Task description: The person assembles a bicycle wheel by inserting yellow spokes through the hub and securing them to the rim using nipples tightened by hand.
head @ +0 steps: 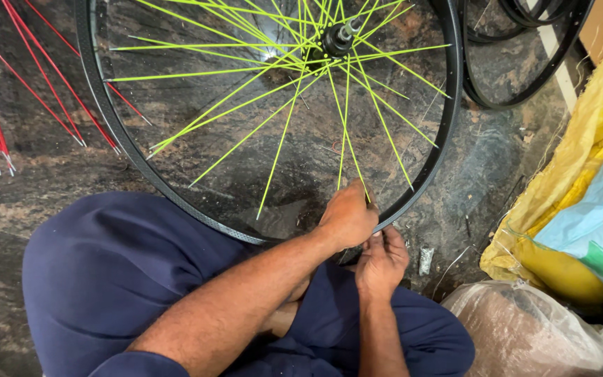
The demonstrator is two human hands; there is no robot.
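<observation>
The left hand (347,215) pinched a lime-green spoke (354,157) at the black wheel rim (435,150); the right hand (382,260), fingers curled together, gripped the rim's lower edge.

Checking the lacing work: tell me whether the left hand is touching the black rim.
Touching. The head view shows the left hand lying over the black rim at its near edge, fingers around a yellow-green spoke, with no gap visible.
</observation>
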